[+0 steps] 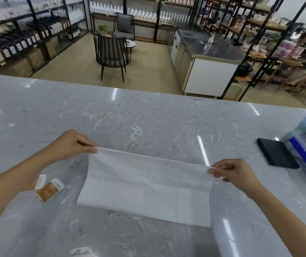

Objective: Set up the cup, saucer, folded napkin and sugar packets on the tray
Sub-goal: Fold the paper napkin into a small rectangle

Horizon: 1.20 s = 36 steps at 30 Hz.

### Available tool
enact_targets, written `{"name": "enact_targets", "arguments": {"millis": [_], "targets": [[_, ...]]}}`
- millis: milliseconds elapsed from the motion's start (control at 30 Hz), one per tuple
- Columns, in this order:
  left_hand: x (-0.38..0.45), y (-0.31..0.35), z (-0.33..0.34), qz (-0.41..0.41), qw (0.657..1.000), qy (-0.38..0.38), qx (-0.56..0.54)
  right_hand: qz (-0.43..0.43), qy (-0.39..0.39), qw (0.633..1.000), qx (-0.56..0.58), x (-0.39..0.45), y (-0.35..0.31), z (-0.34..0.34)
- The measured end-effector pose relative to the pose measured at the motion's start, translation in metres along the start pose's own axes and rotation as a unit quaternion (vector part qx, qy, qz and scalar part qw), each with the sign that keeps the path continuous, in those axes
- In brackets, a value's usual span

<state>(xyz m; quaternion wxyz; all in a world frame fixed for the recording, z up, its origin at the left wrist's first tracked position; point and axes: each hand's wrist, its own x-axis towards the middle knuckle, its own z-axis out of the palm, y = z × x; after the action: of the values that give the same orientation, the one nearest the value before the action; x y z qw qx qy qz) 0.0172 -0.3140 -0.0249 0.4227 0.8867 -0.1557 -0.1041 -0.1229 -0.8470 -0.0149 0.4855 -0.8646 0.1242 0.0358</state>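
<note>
A shop with stocked shelves and chairs lies beyond my grey marble worktop [148, 115]. My left hand [70, 143] and right hand [231, 173] each pinch a far corner of the white napkin [144, 186], lifting that edge while the near edge rests on the stone. Two sugar packets [46, 188] lie just left of it. No cup, saucer or tray is in sight. If one pinch slips or I pull unevenly, the fold may come out crooked.

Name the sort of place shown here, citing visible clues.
Probably a café or coffee supply shop: shelves of bottles and bagged goods, a stainless counter with a kettle, and chairs round a small table.
</note>
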Motion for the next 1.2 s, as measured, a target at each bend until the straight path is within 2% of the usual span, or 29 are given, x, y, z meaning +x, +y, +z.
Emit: {"name": "enact_targets", "arguments": {"millis": [233, 433, 533, 667, 800, 933, 1033, 1200], "targets": [[0.001, 0.026, -0.014, 0.023, 0.999, 0.013, 0.026, -0.049, 0.002, 0.999, -0.01, 0.005, -0.014, -0.025], [-0.002, 0.042, -0.029, 0.039, 0.998, 0.053, 0.018, -0.11, 0.0, 0.993, -0.041, 0.02, -0.028, -0.045], [-0.003, 0.048, -0.035, 0.032, 0.995, 0.093, -0.003, -0.136, 0.001, 0.99, -0.041, 0.023, -0.037, -0.054], [-0.007, 0.055, -0.037, 0.068, 0.983, 0.16, -0.064, -0.167, 0.035, 0.985, 0.021, 0.028, -0.047, -0.063], [-0.015, 0.059, -0.023, 0.069, 0.991, 0.114, 0.002, -0.141, -0.039, 0.989, -0.019, 0.024, -0.045, -0.061], [-0.028, 0.053, -0.03, 0.074, 0.987, 0.138, -0.025, -0.132, -0.044, 0.99, 0.006, 0.018, -0.029, -0.065], [-0.034, 0.051, -0.03, 0.068, 0.992, 0.109, 0.004, -0.116, -0.083, 0.99, 0.0, 0.013, -0.023, -0.063], [-0.034, 0.039, -0.021, 0.038, 0.995, 0.08, -0.047, -0.086, -0.101, 0.991, -0.007, 0.013, -0.024, -0.053]]}}
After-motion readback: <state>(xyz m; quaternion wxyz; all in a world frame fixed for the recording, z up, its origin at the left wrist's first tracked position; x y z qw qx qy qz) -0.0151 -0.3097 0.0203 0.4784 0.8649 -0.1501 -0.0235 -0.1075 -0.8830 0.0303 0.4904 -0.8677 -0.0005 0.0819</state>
